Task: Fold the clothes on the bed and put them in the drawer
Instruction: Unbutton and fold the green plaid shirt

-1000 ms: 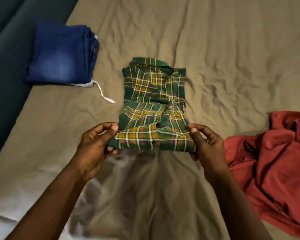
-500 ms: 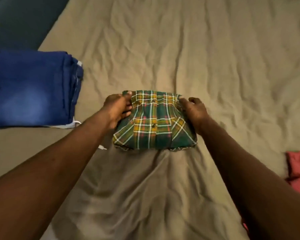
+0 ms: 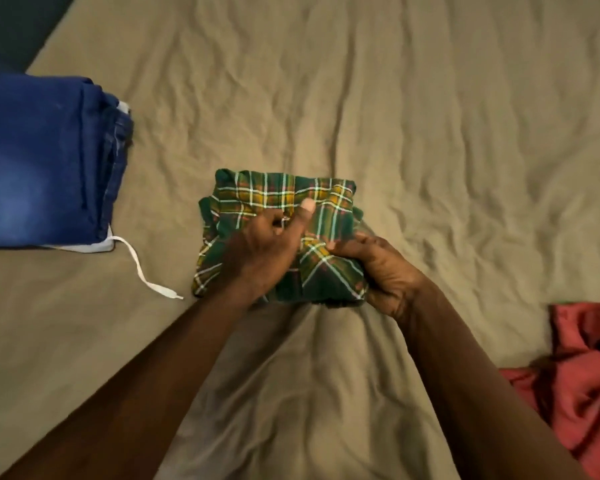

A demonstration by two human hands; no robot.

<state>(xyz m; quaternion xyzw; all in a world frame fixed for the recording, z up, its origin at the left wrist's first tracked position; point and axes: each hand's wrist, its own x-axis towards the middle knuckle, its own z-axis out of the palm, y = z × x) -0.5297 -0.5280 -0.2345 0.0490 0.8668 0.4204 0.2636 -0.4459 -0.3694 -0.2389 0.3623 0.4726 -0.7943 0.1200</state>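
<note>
The shirt (image 3: 329, 202), green plaid with yellow and white lines, is lying on the bed (image 3: 430, 126) folded into a squat, thick packet, roughly in the middle of the rumpled tan sheet. Both hands are working on it from the near side. The left hand (image 3: 267, 244) is lying over the shirt's top, its fingers curling into a fold of cloth and its thumb stretching forward, pressing flat on the plaid. The right hand (image 3: 378, 268) is clasping the shirt's near right corner, fingers wrapping over the top layer while the palm is cupping the edge. The two hands are sitting close together and almost touching over the shirt's middle. Both bare forearms are reaching in from the near edge, crossing the sheet below the shirt.

Left of the shirt and well apart from it, a pair of jeans (image 3: 45, 161) is resting in a neat folded stack near the bed's edge. A white cord (image 3: 139, 268) is trailing from under the stack's near corner towards the shirt, stopping just short of it. To the right of the shirt and nearer to me, a red cloth (image 3: 582, 375) is lying crumpled and unfolded, running out of sight. Beyond the jeans, a dark strip (image 3: 14, 26) is showing past the bed's edge.
</note>
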